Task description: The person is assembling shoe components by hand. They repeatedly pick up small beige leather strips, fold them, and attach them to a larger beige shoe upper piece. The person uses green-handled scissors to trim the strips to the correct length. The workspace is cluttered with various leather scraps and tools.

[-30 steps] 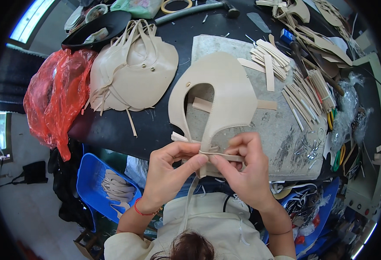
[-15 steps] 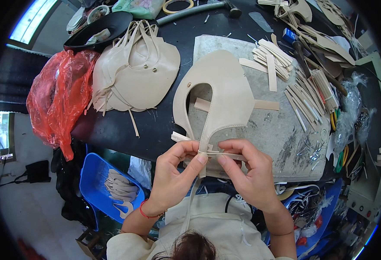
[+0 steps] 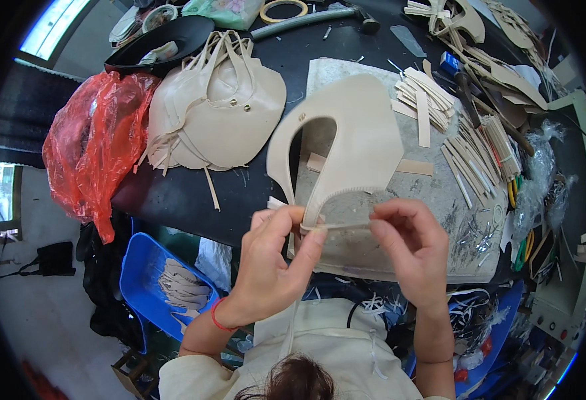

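Left hand (image 3: 273,267) was clamped on the near end of a beige panel (image 3: 371,127); right hand (image 3: 414,248) pinched a thin strip (image 3: 347,226) extending right from that end.

Left of the stained grey rectangular slab (image 3: 353,252), smooth black tabletop (image 3: 236,200) leaves a passage; a broad beige leather-like panel with rounded opening (image 3: 366,133) blocks the slab's middle, piled flat beige strips (image 3: 423,120) its right.

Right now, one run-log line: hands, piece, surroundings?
left hand: pinching lower end of beige piece | right hand: pinching thin strip running right from there | further left: stacked pieces, red plastic bag
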Available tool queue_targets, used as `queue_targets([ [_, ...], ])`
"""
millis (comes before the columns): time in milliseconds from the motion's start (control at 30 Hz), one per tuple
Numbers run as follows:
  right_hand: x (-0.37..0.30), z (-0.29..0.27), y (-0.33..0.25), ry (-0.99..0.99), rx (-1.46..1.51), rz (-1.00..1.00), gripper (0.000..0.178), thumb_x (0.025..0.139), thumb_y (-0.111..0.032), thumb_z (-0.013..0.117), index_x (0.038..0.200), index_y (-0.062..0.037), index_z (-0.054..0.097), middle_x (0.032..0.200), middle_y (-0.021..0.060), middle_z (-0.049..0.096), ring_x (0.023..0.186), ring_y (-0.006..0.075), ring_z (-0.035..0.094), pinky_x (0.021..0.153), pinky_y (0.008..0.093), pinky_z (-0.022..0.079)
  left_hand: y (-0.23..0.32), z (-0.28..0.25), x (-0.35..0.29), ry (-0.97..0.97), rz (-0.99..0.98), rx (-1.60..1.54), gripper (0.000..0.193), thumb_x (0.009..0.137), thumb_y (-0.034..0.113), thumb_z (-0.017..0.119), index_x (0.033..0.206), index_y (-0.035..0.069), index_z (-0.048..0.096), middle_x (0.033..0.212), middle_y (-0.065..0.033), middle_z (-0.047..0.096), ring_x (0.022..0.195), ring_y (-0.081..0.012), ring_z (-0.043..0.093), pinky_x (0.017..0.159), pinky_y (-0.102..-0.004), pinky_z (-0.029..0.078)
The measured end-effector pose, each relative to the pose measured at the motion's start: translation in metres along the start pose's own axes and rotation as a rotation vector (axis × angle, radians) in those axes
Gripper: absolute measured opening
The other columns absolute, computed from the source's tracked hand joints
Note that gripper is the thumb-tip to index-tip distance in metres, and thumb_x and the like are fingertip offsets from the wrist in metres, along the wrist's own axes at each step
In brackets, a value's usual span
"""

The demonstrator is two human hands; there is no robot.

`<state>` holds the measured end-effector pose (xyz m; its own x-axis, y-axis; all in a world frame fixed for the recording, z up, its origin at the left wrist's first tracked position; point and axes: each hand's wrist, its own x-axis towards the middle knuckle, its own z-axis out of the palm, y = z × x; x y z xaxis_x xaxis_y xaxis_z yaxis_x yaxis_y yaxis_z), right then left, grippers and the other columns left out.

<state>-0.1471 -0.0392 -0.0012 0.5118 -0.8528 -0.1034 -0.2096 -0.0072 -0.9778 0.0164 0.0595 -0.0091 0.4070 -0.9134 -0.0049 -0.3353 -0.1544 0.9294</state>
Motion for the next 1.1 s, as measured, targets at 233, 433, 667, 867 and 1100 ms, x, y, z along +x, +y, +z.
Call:
queue_targets([
  [233, 0.046, -0.013, 0.012, 0.033, -0.026, 0.109, 0.01, 0.083, -0.005, 0.067, 0.089, 0.0018, 0.062, 0.078, 0.0039, 0.065, 0.07, 0.0086, 0.06, 0.065, 0.0219, 0.049, 0.003, 0.013, 0.061, 0.065, 0.216, 0.33, 0.018, 0.081, 0.012, 0.066, 0.092, -0.001, 0.065, 0.066, -0.0077, 0.061, 0.058, -0.0186, 0.056, 0.064, -0.0305, 0.041],
  [433, 0.053, -0.005, 0.027, 0.055, -0.179, 0.145, 0.011, 0.081, -0.007, 0.069, 0.084, 0.0017, 0.062, 0.073, 0.0068, 0.066, 0.065, 0.0113, 0.062, 0.061, 0.0248, 0.05, -0.016, 0.022, 0.077, 0.049, 0.146, 0.394, 0.022, 0.079, 0.013, 0.067, 0.092, -0.004, 0.066, 0.065, -0.0104, 0.062, 0.052, -0.0159, 0.056, 0.051, -0.0283, 0.043],
  [667, 0.056, -0.003, 0.026, 0.034, -0.212, 0.108, 0.013, 0.079, -0.007, 0.07, 0.083, 0.0019, 0.061, 0.072, 0.0099, 0.065, 0.064, 0.0158, 0.063, 0.06, 0.0277, 0.05, -0.013, 0.022, 0.081, -0.006, 0.037, 0.415, 0.02, 0.077, 0.012, 0.066, 0.09, -0.004, 0.065, 0.062, -0.009, 0.06, 0.05, -0.0146, 0.054, 0.051, -0.029, 0.042],
  [867, 0.071, -0.018, 0.02, -0.044, -0.555, 0.073, 0.02, 0.077, -0.012, 0.071, 0.079, 0.0005, 0.055, 0.068, 0.0164, 0.061, 0.063, 0.0305, 0.062, 0.058, 0.037, 0.047, -0.014, 0.029, 0.085, 0.012, 0.183, 0.564, 0.016, 0.076, 0.011, 0.065, 0.084, -0.003, 0.062, 0.06, -0.0103, 0.058, 0.049, -0.0176, 0.052, 0.05, -0.0305, 0.041],
  [1100, 0.009, -0.081, 0.021, 0.268, -0.407, 0.163, 0.016, 0.08, -0.012, 0.071, 0.084, -0.0014, 0.06, 0.063, 0.0074, 0.061, 0.056, 0.0117, 0.056, 0.052, 0.0257, 0.043, 0.015, 0.013, 0.06, 0.267, 0.29, 0.473, 0.019, 0.079, 0.008, 0.067, 0.096, 0.004, 0.061, 0.075, -0.0023, 0.058, 0.065, -0.0158, 0.054, 0.083, -0.0336, 0.036],
])
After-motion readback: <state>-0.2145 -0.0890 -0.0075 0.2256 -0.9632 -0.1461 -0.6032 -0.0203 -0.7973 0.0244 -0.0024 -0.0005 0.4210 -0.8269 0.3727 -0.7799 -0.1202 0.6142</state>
